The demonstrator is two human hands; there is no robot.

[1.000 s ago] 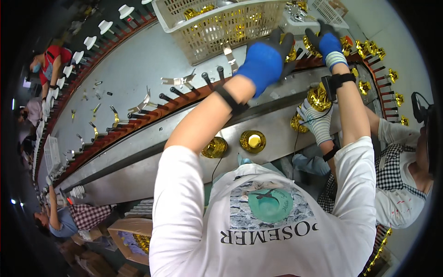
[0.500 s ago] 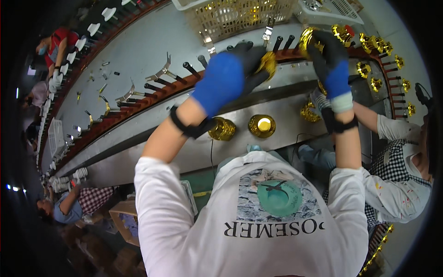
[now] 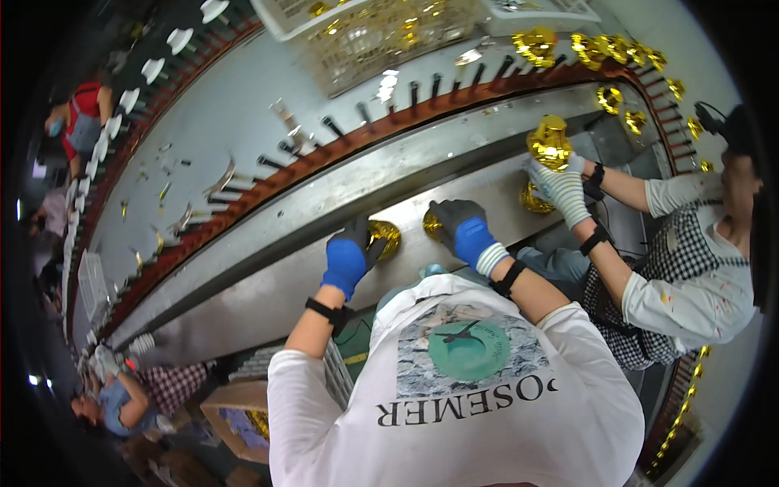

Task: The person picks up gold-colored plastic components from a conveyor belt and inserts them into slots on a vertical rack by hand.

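Observation:
My left hand, in a blue and black glove, is closed about the left side of a shiny gold cup-shaped piece on the metal bench. My right hand, gloved alike, curls round a second gold piece just to the right; the black fingers and palm hide most of it. Both hands are low over the bench, near my body. Whether either piece is lifted off the surface, I cannot tell.
A conveyor with upright black pegs curves beyond the bench. Gold pieces sit along its right part. A plastic basket stands behind it. At right, a co-worker's striped glove holds a gold piece.
Both my hands have come down from the conveyor pegs, where each held a gold piece, to the two gold pieces on the bench. The co-worker has raised a gold piece.

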